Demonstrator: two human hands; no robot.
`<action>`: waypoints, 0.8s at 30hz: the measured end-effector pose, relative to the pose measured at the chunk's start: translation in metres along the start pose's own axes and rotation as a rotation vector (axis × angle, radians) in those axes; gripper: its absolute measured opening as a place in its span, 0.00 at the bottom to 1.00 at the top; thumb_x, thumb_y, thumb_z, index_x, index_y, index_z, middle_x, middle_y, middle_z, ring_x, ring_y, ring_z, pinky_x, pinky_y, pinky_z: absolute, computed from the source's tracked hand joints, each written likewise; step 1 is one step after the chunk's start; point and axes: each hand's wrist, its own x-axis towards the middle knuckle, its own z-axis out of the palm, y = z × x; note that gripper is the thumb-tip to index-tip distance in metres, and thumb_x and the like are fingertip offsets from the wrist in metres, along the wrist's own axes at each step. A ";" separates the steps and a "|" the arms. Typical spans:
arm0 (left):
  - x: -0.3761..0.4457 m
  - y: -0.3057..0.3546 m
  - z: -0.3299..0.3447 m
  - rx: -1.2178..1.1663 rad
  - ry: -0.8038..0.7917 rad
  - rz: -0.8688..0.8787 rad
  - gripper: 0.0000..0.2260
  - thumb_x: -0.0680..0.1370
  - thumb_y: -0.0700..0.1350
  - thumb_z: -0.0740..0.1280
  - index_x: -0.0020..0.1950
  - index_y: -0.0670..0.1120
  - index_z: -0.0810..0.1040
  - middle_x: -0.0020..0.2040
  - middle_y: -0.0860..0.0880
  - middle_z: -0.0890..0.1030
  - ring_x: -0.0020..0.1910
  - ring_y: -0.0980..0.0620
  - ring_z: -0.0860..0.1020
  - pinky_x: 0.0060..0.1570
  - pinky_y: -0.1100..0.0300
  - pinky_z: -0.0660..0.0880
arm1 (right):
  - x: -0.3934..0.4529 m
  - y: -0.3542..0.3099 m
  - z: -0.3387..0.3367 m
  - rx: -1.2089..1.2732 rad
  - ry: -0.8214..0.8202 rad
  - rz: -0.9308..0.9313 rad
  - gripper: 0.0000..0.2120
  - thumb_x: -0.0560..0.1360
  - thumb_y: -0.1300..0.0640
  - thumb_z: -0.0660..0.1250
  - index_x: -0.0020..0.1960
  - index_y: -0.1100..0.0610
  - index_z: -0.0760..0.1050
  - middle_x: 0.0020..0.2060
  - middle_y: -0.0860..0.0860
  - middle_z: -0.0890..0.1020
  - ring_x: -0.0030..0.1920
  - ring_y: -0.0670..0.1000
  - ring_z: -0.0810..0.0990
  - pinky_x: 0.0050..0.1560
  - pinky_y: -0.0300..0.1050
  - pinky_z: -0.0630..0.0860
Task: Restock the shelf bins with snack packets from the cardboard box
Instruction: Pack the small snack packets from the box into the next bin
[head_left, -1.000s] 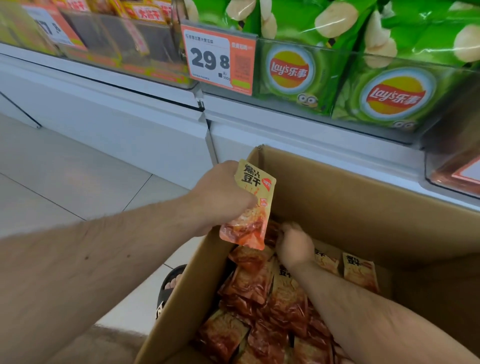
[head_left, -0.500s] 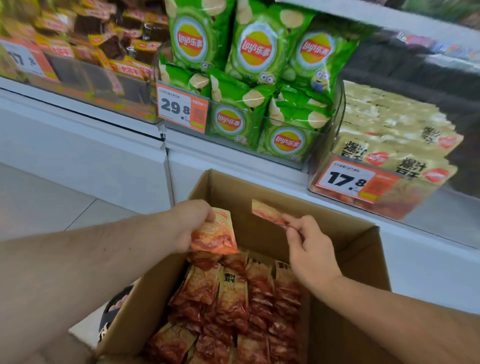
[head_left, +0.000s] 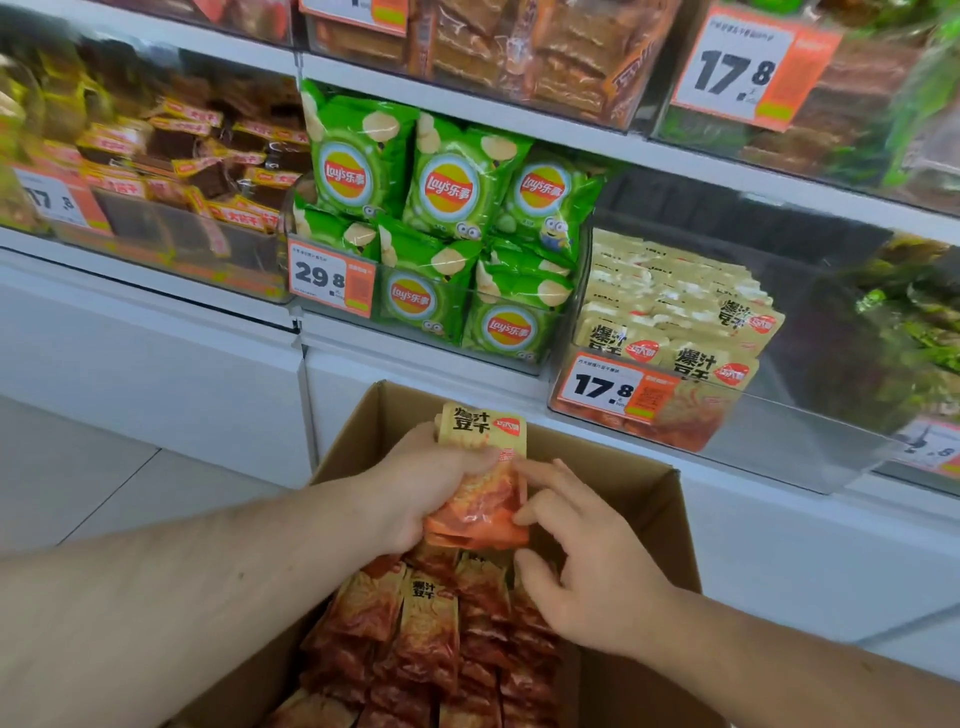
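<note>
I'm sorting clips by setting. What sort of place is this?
Most likely a shop's snack aisle: clear shelf bins of packets, orange price tags on their fronts, green crisp bags, and an open cardboard box of stock on the floor.

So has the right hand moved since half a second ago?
Yes. The right hand has shifted left, judged against the cardboard box, and its fingers now touch the snack packets that the left hand holds.
</note>
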 end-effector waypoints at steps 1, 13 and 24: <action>-0.003 0.003 0.002 0.017 -0.001 0.050 0.11 0.76 0.39 0.73 0.57 0.46 0.78 0.47 0.45 0.86 0.47 0.45 0.85 0.53 0.45 0.80 | 0.002 -0.003 -0.008 0.009 0.023 0.050 0.12 0.68 0.54 0.68 0.51 0.54 0.76 0.63 0.47 0.75 0.65 0.42 0.72 0.70 0.37 0.64; -0.022 0.023 0.042 0.126 -0.221 0.322 0.25 0.74 0.37 0.74 0.67 0.49 0.70 0.55 0.46 0.84 0.57 0.46 0.82 0.61 0.46 0.76 | 0.028 -0.002 -0.085 0.674 -0.090 0.544 0.12 0.74 0.61 0.74 0.55 0.51 0.80 0.46 0.45 0.86 0.39 0.37 0.81 0.35 0.30 0.73; 0.004 0.049 0.114 0.268 -0.331 0.513 0.21 0.78 0.34 0.68 0.63 0.55 0.71 0.55 0.53 0.84 0.57 0.55 0.81 0.58 0.57 0.78 | 0.009 0.036 -0.136 0.733 0.019 0.724 0.07 0.74 0.61 0.73 0.52 0.58 0.81 0.35 0.54 0.78 0.27 0.45 0.70 0.29 0.40 0.67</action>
